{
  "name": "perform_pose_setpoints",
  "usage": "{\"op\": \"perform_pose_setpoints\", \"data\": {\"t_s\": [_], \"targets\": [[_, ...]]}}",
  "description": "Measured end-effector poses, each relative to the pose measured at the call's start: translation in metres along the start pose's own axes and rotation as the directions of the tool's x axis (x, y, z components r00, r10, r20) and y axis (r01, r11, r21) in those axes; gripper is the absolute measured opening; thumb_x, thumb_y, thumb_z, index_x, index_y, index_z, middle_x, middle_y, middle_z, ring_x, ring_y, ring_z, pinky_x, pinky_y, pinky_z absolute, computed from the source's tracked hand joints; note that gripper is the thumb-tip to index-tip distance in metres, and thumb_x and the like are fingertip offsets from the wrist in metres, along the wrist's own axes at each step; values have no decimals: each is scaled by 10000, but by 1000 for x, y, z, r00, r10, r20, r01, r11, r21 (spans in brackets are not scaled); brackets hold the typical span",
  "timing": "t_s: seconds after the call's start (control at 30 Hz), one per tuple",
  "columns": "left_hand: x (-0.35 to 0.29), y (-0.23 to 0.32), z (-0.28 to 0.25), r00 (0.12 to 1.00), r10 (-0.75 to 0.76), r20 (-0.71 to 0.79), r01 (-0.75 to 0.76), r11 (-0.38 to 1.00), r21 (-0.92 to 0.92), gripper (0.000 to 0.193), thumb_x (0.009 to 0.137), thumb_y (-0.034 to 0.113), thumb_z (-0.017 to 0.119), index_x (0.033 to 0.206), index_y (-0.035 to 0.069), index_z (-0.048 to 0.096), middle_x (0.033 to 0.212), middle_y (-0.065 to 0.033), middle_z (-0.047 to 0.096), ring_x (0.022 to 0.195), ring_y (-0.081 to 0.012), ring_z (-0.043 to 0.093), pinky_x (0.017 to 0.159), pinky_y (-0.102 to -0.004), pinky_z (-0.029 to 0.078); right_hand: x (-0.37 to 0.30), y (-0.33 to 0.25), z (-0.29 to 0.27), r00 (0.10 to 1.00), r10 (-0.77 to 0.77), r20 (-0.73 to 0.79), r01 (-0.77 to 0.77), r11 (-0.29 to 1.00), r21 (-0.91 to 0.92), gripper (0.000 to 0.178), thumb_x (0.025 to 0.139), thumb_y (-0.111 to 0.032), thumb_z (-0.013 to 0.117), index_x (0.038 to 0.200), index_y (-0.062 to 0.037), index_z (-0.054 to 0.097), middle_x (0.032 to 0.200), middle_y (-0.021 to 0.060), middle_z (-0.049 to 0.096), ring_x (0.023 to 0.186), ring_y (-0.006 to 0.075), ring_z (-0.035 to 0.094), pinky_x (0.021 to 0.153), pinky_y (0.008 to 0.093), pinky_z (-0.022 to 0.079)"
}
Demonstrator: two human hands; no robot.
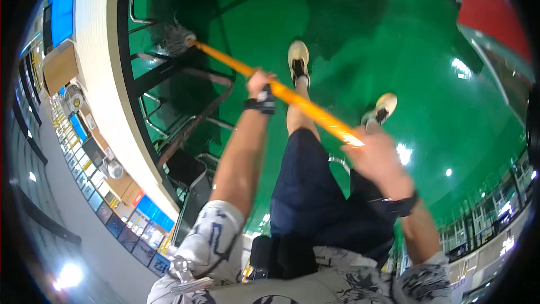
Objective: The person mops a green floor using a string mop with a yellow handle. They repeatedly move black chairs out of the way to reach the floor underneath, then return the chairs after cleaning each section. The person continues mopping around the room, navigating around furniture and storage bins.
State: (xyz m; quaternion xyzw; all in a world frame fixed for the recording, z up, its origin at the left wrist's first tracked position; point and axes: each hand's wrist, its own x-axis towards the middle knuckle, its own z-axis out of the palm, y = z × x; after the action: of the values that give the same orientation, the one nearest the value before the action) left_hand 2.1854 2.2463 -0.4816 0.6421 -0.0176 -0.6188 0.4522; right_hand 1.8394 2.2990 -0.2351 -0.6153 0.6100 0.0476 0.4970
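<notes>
- In the head view, your left hand (260, 83) is closed around the yellow handle of the mop (315, 111), partway along it.
- Your right hand (379, 160) is wrapped around the upper end of the same handle, nearer your body; it is blurred, so single fingers are hard to make out.
- The mop slants from your right hand past your left hand, and its grey, stringy mop head (177, 39) is beyond your left hand, out to the left; you cannot tell how firmly it meets the green floor (360, 11).
- Around the mop head and left of your left hand stand bent metal chair frames (225, 83), in dark shadow.
- Farther left of your left hand runs a long cream table (95, 73), with a cardboard box (60, 67) on it.
- Your left shoe (298, 59) is just beyond and right of your left hand; your right shoe (382, 108) is just beyond your right hand.
- Each wrist wears a black band (400, 205).
</notes>
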Motion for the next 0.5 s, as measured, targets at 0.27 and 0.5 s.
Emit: {"op": "perform_pose_setpoints", "data": {"t_s": [0.27,0.5], "targets": [[-305,-282,260,673,-731,-107,691,674,-260,203,921,267,565,929,85,475,677,-49,484,548,-190,513,524,-368,475,-328,280,-96,920,211,-331,-331,871,-363,365,655,-188,826,887,-52,580,811,154,592,766,373,577,681,446,454],[-254,-254,284,622,-783,22,669,517,-534,219,916,274,561,829,88,483,613,-63,459,534,-210,505,576,-409,494,-301,336,-136,826,447,-345,-564,642,-519,331,734,-42,705,1036,14,580,889,198,601,844,364,584,727,423,465]]}}
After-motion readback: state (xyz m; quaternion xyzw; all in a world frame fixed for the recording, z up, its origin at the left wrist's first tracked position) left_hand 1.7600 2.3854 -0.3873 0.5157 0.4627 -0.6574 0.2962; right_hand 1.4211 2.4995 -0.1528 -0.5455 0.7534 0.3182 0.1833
